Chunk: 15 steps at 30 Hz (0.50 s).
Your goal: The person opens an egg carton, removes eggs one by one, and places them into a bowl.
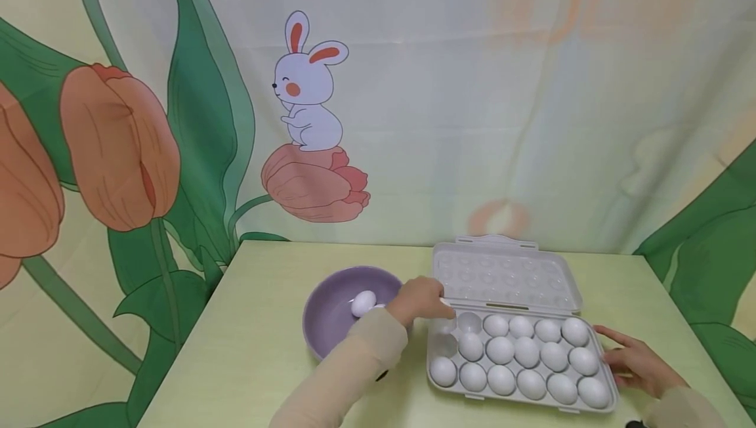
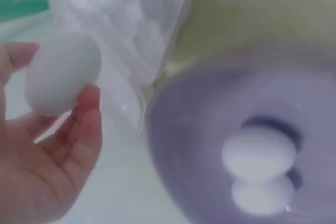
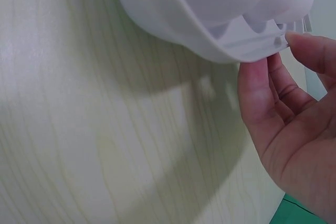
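Observation:
My left hand (image 1: 419, 300) pinches a white egg (image 2: 63, 74) between thumb and fingertips, over the back left corner of a white egg carton (image 1: 514, 400). In the head view the hand mostly hides that egg. White eggs fill most of the carton's cups; bare cups (image 1: 445, 346) show at its left end. At the carton's right end my right hand (image 1: 640, 365) holds the rim, thumb on top and fingers against the underside in the right wrist view. Left of the carton stands a purple bowl (image 1: 331, 323) with two white eggs (image 2: 259, 153) in it.
The carton's clear lid (image 1: 504, 277) lies folded back behind it, close to the printed cloth backdrop (image 1: 413, 152). Everything stands on a pale wood-grain table (image 1: 254, 349). My left forearm (image 1: 348, 375) reaches across in front of the bowl.

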Available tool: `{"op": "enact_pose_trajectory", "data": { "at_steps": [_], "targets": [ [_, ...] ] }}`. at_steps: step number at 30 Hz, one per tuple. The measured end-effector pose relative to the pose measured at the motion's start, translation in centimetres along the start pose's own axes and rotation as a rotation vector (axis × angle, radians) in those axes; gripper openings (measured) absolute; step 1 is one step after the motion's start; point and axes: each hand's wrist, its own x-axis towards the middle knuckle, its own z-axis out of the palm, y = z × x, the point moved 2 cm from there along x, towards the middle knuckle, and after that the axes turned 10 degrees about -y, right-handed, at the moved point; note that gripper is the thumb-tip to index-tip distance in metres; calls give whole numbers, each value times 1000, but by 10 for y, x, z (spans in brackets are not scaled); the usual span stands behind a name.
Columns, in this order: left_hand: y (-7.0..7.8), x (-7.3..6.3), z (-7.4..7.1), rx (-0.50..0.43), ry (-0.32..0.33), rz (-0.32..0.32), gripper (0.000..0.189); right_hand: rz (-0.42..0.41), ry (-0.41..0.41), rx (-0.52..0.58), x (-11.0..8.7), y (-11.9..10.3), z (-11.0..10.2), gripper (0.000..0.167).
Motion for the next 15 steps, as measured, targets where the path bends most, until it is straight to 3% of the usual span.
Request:
{"op": "enact_pose_trajectory", "data": {
  "at_steps": [3, 7, 11, 15],
  "targets": [
    [-11, -4, -17, -60, -11, 25, 22, 1, -9, 5, 0, 1, 0, 78],
    [-31, -10, -32, -126, -15, 10, 16, -15, -27, 5, 0, 2, 0, 77],
    [-53, -15, -36, -172, -27, -13, 16, -15, -24, 11, 0, 2, -1, 77],
    [-73, -20, -33, -179, -83, -42, 16, -17, -35, 7, -1, 2, 0, 79]
  ]
}}
